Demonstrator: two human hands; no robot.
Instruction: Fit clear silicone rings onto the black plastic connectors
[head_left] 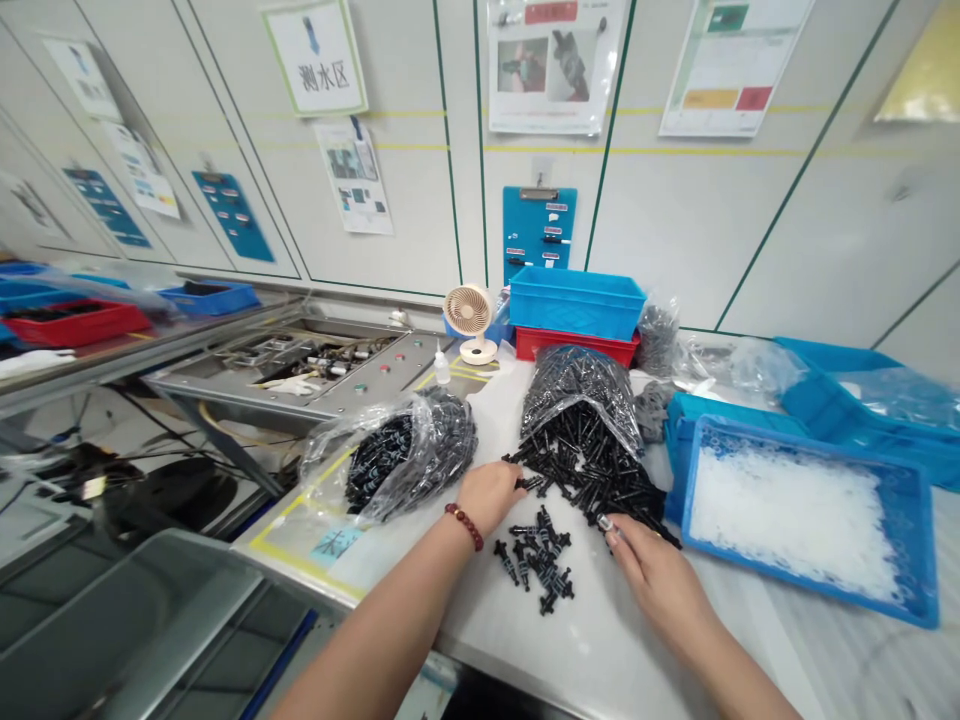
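Observation:
My left hand [491,495], with a dark red bead bracelet [465,526] on its wrist, is closed at the near left edge of a heap of slim black plastic parts [577,440]. A black part shows at its fingertips. My right hand [652,562] has its fingers drawn together at the heap's near right edge, with a small silvery-white piece at the thumb tip; what it grips is unclear. The heap spills from a clear plastic bag [581,380]. Between my hands lies a small pile of black parts with pale rings [544,560].
Left of the heap lies another clear bag of black parts [412,450]. A blue tray of small white pieces [810,595] stands at right. Behind are a beige fan [469,312], a white dropper bottle [442,368], and a blue bin [577,300] on a red bin [536,343].

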